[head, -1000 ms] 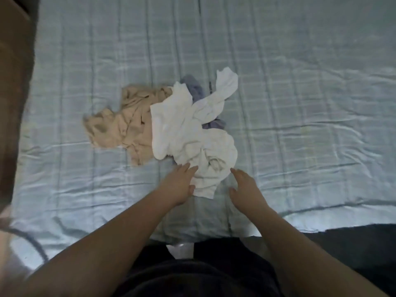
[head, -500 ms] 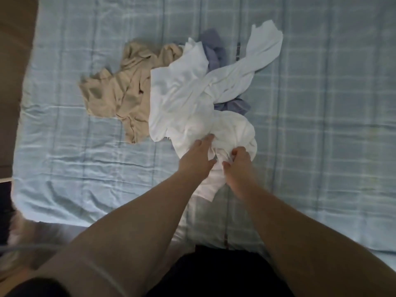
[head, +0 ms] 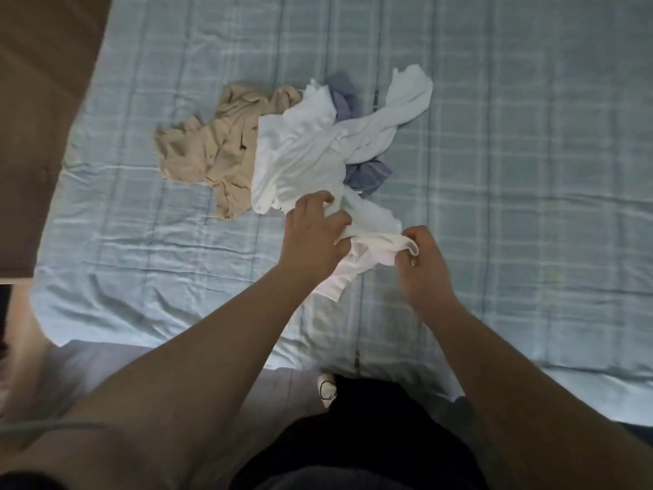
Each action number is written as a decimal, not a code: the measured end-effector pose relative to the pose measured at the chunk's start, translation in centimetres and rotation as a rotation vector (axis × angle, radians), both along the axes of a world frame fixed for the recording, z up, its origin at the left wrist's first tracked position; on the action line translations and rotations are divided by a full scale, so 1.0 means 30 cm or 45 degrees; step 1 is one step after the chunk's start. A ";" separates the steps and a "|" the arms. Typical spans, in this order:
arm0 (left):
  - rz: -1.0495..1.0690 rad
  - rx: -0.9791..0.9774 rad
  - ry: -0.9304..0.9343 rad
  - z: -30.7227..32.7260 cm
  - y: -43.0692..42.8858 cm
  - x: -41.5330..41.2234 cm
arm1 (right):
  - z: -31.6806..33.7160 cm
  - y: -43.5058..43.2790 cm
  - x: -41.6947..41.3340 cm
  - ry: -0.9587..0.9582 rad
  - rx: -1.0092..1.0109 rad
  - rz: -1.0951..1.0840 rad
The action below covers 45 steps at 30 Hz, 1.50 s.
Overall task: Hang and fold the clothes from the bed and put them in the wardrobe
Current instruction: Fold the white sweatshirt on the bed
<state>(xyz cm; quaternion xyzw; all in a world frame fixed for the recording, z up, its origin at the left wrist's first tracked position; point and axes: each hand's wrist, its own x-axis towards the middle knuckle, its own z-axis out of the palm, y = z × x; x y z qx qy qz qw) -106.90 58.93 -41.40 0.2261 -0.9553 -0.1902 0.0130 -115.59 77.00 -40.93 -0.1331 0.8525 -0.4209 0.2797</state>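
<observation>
A crumpled white garment (head: 311, 153) lies in the middle of the bed (head: 530, 206), one long sleeve trailing to the far right. Its near end is bunched between my hands. My left hand (head: 312, 235) pinches the white cloth from the left. My right hand (head: 422, 263) is closed on a rolled hem of the same garment. A beige garment (head: 208, 153) lies rumpled to the left, partly under the white one. A blue-grey garment (head: 367, 175) shows from beneath the white one on the right and at the back.
The bed wears a pale blue checked cover, wrinkled near its front edge (head: 176, 334). A brown wooden panel (head: 39, 118) stands along the left side. My dark clothing (head: 353, 436) fills the bottom of the view, close to the mattress edge.
My hands went from hovering at the garment's near edge to closing on it. They have drawn its near end towards me, the right hand moving off to the right.
</observation>
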 end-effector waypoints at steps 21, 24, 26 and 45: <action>-0.249 0.258 0.355 1.161 0.168 0.406 | 1.159 0.235 0.226 0.836 -0.532 0.106; -0.295 0.213 0.214 1.245 0.189 0.400 | 1.248 0.301 0.186 0.927 -0.403 0.152; -0.332 0.238 0.142 1.285 0.191 0.397 | 1.300 0.348 0.143 1.005 -0.309 0.168; 0.149 0.340 0.418 1.241 0.333 0.016 | 1.372 0.837 -0.426 0.978 0.205 0.411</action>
